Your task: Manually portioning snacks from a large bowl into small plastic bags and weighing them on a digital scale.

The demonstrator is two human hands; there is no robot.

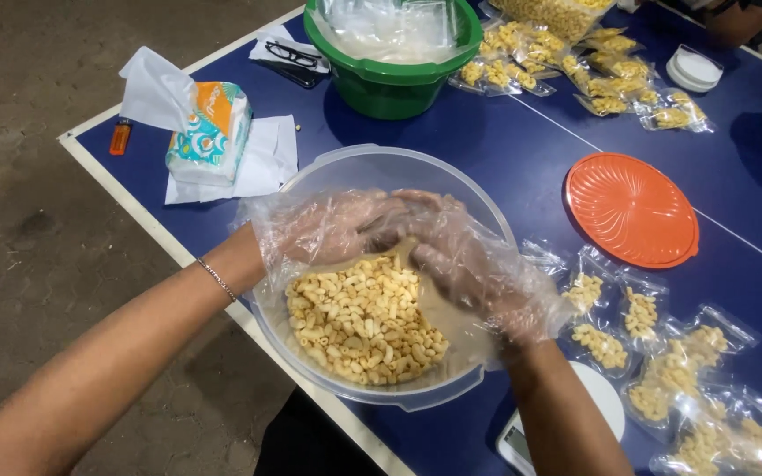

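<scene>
Everything here sits around the clear plastic bowl at the near edge of the blue table, half filled with pale yellow macaroni-shaped snacks heaped toward its near side. Both hands wear loose see-through plastic gloves and meet above the far part of the bowl, over the snack heap, probably so that any spill drops back inside. The left hand has its fingers curled narrowly toward the right hand, whose fingers bend inward too; they seem to pinch something thin and clear between them, perhaps a small bag, but the gloves blur it and I cannot tell for sure. To the right of the bowl lie small clear bags already filled with snacks, spread flat and close by, within easy reach. Beyond the bowl on the right rests an orange lid, laid aside so the bowl stays open. Behind the bowl stands a green tub holding clear plastic, with more filled bags to its right. Left of the bowl lies a tissue pack on white paper. A white scale peeks out just beside the bowl, under the right forearm.
</scene>
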